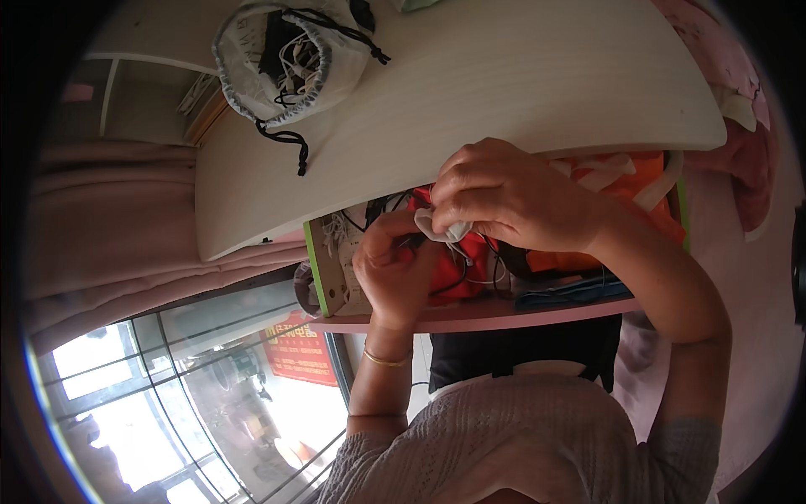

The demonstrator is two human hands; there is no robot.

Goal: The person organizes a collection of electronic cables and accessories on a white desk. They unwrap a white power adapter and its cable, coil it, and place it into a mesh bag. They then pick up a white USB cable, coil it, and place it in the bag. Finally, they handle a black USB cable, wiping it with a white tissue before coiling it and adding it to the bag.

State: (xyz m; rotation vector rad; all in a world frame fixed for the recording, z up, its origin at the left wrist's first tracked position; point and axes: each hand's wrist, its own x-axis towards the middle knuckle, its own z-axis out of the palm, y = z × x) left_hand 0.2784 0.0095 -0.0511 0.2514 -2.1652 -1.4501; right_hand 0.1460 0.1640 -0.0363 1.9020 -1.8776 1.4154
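Note:
Over an open drawer [472, 307] with a pink front, my right hand [504, 195] pinches a small white object [448, 228], possibly a pouch or cable bundle; its kind is unclear. My left hand [398, 264], with a gold bangle at its wrist, is curled just left of it, around a small dark thing I cannot make out. White and black cables dangle below the hands. Beneath lie a red cloth or bag [469, 268], an orange bag [639, 189] with pale straps and folded dark blue fabric [570, 291].
On the pale wooden desktop [504, 82] stands a translucent drawstring bag [352, 69] holding cables. The desk edge overhangs the drawer's back. A pink curtain [107, 227] and a barred window [189, 403] are at left. Pink fabric [718, 50] lies at the upper right.

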